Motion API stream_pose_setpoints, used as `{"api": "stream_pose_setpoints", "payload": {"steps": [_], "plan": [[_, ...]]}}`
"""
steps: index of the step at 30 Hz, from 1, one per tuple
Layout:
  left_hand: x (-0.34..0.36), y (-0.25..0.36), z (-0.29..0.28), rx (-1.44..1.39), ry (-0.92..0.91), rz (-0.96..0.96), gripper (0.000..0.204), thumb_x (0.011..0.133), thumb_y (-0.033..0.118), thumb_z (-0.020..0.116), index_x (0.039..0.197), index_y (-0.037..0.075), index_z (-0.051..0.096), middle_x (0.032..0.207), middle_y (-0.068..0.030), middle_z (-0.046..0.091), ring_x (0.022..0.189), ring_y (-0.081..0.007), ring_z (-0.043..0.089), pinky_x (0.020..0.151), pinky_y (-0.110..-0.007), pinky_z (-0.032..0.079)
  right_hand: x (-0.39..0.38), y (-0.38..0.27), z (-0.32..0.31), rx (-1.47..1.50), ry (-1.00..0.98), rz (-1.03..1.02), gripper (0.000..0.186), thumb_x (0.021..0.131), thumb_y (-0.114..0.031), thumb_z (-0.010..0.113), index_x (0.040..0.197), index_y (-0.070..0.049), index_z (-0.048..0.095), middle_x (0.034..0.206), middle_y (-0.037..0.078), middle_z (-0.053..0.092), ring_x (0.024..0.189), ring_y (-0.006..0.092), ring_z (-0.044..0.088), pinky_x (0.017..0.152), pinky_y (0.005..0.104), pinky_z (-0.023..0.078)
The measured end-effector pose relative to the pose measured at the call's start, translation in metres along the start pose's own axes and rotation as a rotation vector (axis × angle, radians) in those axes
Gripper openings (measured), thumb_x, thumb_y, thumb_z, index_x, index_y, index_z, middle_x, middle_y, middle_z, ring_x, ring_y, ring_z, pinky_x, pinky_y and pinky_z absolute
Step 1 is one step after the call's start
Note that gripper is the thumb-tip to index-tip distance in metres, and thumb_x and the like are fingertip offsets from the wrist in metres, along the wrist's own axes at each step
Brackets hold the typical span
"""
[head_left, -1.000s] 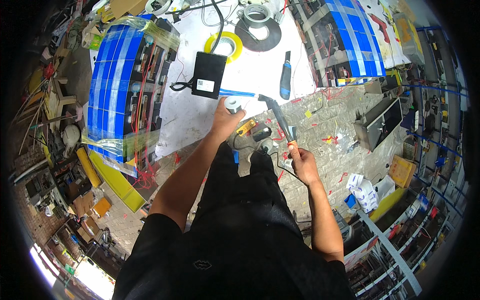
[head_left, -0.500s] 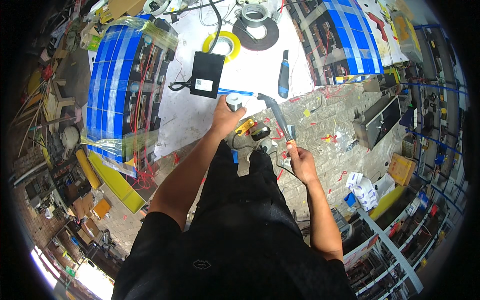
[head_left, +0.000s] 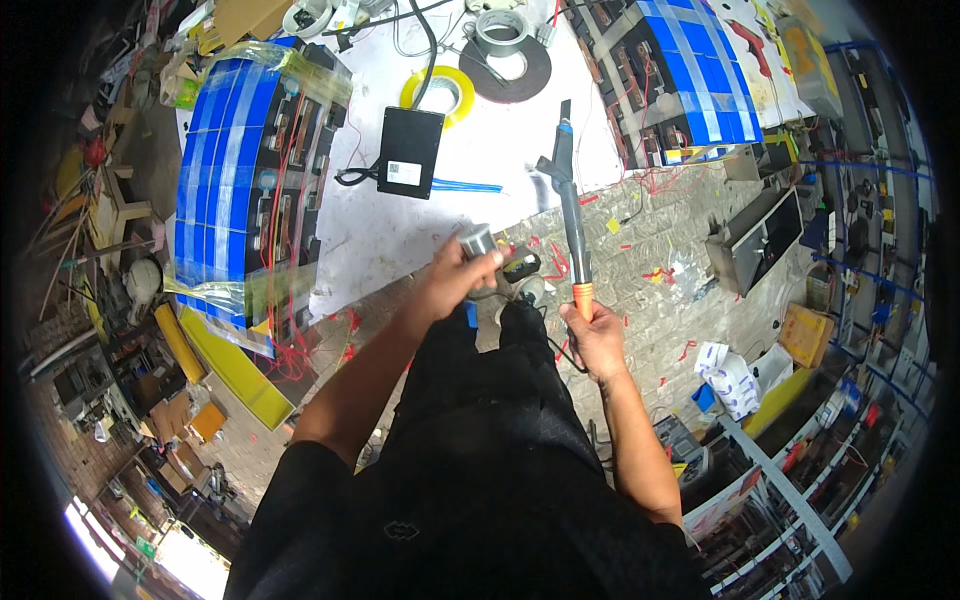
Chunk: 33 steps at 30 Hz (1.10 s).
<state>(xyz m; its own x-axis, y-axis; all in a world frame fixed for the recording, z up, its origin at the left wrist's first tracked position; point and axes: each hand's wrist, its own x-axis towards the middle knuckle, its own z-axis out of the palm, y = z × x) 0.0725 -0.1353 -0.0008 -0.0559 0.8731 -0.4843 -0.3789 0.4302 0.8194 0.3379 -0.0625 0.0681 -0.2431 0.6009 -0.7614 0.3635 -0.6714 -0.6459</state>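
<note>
My left hand (head_left: 450, 277) is closed on a small silvery spool (head_left: 476, 240), below the table's near edge in the view. My right hand (head_left: 600, 338) grips the orange handle of a long dark soldering iron (head_left: 568, 215), which points up over the white work surface (head_left: 375, 250); its head lies across the view of a utility knife (head_left: 564, 124), partly hiding it. Left of the iron's head, blue tubes or wires (head_left: 470, 187) run from beside a black box (head_left: 405, 150) with a pale label and cables.
Battery packs with blue casings stand left (head_left: 215, 190) and right (head_left: 715, 75). Yellow tape (head_left: 457, 82), grey tape (head_left: 502, 28) and a dark roll (head_left: 530, 80) lie at the back. A red glue gun (head_left: 752, 45) is top right. Scraps litter the floor (head_left: 650, 240).
My left hand has moved down with the spool, away from the blue tubes. The iron's head has swung up and right, off the tubes' end, and now overlaps the knife in view.
</note>
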Motion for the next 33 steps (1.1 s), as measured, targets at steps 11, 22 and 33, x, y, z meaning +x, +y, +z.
{"api": "stream_pose_setpoints", "payload": {"steps": [11, 22, 33], "plan": [[-0.057, -0.033, 0.066, -0.318, 0.079, 0.022, 0.032, 0.101, 0.011, 0.069, 0.127, 0.006, 0.051, 0.121, -0.0091, 0.068, 0.089, -0.0169, 0.071, 0.076, -0.031, 0.055, -0.004, -0.009, 0.060, 0.261, -0.045, 0.018, 0.015, 0.102, -0.017, 0.070, 0.102, -0.003, 0.070, 0.056, -0.001, 0.054, 0.035, 0.0077, 0.042, 0.033, 0.0253, 0.031], [-0.064, -0.028, 0.062, -0.293, 0.124, 0.054, 0.034, 0.094, 0.008, 0.077, 0.119, 0.008, 0.054, 0.099, -0.0006, 0.063, 0.078, -0.0085, 0.059, 0.069, -0.026, 0.048, -0.011, -0.010, 0.075, 0.428, -0.046, 0.034, 0.021, 0.102, -0.016, 0.067, 0.086, -0.007, 0.058, 0.054, 0.000, 0.050, 0.034, 0.0099, 0.043, 0.031, 0.0259, 0.031], [-0.069, -0.032, 0.026, 0.100, 0.209, 0.097, 0.026, 0.092, 0.011, 0.078, 0.115, 0.008, 0.064, 0.089, 0.0052, 0.059, 0.079, -0.0040, 0.054, 0.070, -0.025, 0.045, -0.007, -0.009, 0.066, 0.309, 0.063, 0.044, 0.030, 0.104, -0.027, 0.066, 0.083, -0.009, 0.056, 0.053, -0.001, 0.047, 0.034, 0.0098, 0.041, 0.033, 0.0273, 0.030]]}}
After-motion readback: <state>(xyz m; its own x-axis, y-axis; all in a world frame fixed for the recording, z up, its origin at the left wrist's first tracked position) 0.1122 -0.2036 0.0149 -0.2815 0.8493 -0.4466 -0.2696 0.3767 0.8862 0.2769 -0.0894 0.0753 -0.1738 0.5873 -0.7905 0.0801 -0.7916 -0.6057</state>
